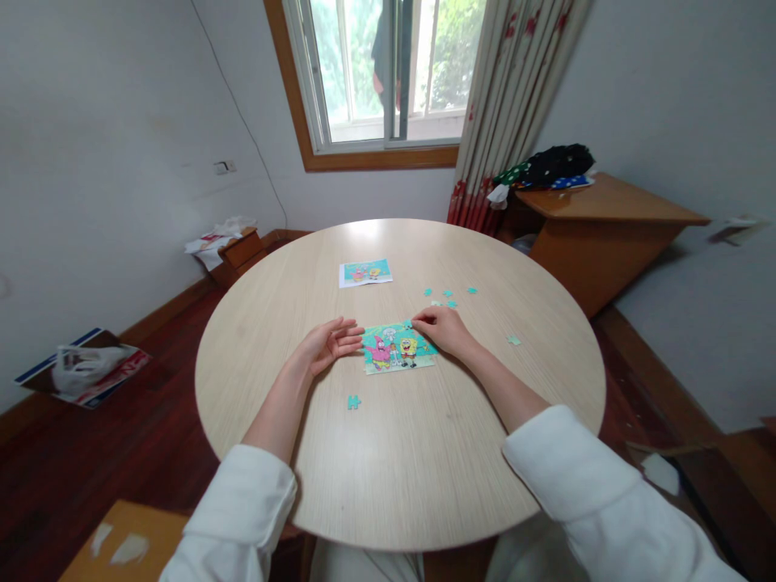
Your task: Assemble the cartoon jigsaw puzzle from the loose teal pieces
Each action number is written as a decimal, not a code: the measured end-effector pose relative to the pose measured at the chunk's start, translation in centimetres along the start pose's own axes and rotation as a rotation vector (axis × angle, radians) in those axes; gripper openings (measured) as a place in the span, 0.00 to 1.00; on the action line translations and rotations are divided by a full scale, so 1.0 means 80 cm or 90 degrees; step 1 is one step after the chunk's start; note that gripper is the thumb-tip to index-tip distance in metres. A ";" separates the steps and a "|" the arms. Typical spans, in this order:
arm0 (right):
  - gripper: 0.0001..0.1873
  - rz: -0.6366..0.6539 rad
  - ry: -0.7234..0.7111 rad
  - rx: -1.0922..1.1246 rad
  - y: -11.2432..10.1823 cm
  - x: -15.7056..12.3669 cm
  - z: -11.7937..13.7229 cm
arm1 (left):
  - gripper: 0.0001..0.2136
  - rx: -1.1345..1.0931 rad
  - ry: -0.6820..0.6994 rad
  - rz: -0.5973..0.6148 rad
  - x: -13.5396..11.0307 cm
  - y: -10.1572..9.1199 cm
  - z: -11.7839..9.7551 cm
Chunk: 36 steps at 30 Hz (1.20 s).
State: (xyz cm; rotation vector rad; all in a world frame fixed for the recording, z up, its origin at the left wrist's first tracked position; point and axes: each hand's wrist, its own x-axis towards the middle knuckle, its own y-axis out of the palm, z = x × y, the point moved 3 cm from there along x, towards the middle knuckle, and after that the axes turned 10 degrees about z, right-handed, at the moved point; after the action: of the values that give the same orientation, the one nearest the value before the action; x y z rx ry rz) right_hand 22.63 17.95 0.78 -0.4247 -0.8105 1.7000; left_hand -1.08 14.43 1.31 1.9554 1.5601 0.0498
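Note:
A partly assembled jigsaw puzzle (393, 360) with pink and yellow cartoon figures on a teal ground lies in front of me on the round table. Beside its left edge, my left hand (329, 343) rests with fingers stretched and apart, holding nothing. At the puzzle's upper right, my right hand (445, 329) pinches a small teal puzzle piece (408, 325) between thumb and fingertips. Whether that piece sits in the puzzle or just above it, I cannot tell. Several loose teal pieces (452, 305) lie beyond my right hand. Nearer me, another teal piece (354, 402) lies below the puzzle.
A printed reference picture (366, 273) lies farther back on the pale round table (388, 461). One pale green piece (514, 340) is off to the right. A wooden desk (612, 202) with cloths stands at the back right, near a curtain (506, 89) and window.

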 end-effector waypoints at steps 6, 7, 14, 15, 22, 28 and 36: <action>0.07 0.006 0.002 -0.009 0.002 0.001 0.000 | 0.12 0.008 -0.006 -0.003 -0.001 0.001 0.000; 0.07 0.005 0.001 -0.012 0.002 0.001 0.000 | 0.12 0.008 -0.006 -0.004 -0.002 0.002 -0.001; 0.08 0.017 -0.007 -0.069 0.001 0.000 0.002 | 0.11 0.004 0.002 0.004 -0.002 0.002 -0.001; 0.08 0.019 -0.009 -0.082 0.000 0.000 0.002 | 0.11 0.004 0.001 0.004 -0.002 0.001 -0.001; 0.10 0.023 -0.027 -0.148 -0.002 -0.002 0.006 | 0.12 0.008 -0.001 0.000 -0.001 0.000 0.000; 0.11 0.016 -0.022 -0.153 -0.004 -0.003 0.009 | 0.11 0.011 -0.007 0.004 -0.002 0.002 -0.001; 0.14 -0.046 -0.069 -0.122 -0.004 -0.006 0.018 | 0.10 0.008 -0.007 0.001 -0.004 0.004 -0.003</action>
State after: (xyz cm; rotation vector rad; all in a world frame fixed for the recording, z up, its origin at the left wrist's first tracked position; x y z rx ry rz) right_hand 22.06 17.13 1.99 -0.4309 -1.0609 1.5944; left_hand -0.97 14.20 1.77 1.9627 1.5558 0.0305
